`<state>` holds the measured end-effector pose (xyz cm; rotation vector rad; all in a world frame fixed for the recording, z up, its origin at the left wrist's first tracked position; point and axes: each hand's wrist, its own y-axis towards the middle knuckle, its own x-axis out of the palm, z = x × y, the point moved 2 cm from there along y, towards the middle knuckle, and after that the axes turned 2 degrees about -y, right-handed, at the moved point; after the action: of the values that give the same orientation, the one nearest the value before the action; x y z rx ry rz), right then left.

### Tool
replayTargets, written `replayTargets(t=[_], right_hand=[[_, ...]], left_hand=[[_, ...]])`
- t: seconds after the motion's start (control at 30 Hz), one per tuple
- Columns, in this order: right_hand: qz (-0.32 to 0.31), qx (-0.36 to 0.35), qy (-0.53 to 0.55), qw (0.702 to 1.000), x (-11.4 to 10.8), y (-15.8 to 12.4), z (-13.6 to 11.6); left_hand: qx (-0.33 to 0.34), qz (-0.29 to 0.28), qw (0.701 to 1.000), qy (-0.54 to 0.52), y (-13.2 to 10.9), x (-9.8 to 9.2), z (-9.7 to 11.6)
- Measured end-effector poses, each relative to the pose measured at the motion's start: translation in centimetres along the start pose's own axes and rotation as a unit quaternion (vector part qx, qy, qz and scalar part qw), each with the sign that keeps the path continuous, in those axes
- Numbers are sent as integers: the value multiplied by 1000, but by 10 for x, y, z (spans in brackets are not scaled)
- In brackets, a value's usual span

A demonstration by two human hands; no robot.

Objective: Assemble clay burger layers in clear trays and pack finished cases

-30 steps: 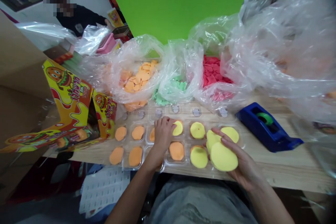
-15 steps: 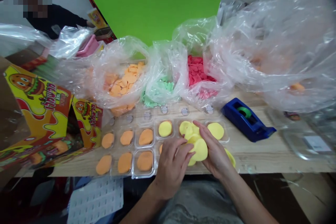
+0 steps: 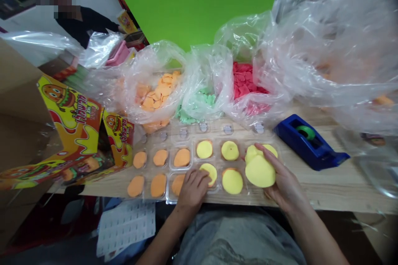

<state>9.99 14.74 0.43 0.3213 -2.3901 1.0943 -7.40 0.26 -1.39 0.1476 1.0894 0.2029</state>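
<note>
the left hand (image 3: 192, 188) touches a yellow disc (image 3: 210, 173) lying in the front row; whether that grip pinches it i cannot tell; the right hand (image 3: 282, 176) is clamped on a yellow stack (image 3: 260, 172); its fanned pieces could slip from a slack hold, and the left hand could nudge the neighbouring clear cup (image 3: 168, 191) off the surface (image 3: 314, 190)

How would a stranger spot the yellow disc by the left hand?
Below the green board are plastic trays. In the near row, the yellow disc lies between an orange disc and another yellow one. Only it has the left hand at its edge.
</note>
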Motion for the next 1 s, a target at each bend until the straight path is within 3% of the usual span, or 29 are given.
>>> replayTargets(t=[0.23,0.37,0.5,0.6,0.7,0.8,0.83,0.93,1.0], right_hand=[[-18,13,-12,1000,7,-2,4],[-41,14,-20,999,18,-6,11],[-87,2,-25,996,34,-13,18],[-102,-13,-31,994,44,-18,24],[-89,-24,-22,995,47,-19,27],[-66,-10,-21,998,44,-15,28],[-58,-2,-25,998,41,-13,28],[-40,7,-31,999,35,-10,26],[-37,8,-30,999,32,-9,25]], left_hand=[[38,-32,996,77,-9,-1,9],[44,-38,996,62,-4,1,9],[-75,-9,989,-129,14,-6,22],[-193,17,941,-278,31,-12,41],[-249,63,911,-323,41,-14,52],[-303,106,869,-376,39,-14,38],[-315,131,869,-358,36,-16,27],[-300,215,915,-163,23,-31,-13],[-269,213,938,-59,16,-39,-38]])
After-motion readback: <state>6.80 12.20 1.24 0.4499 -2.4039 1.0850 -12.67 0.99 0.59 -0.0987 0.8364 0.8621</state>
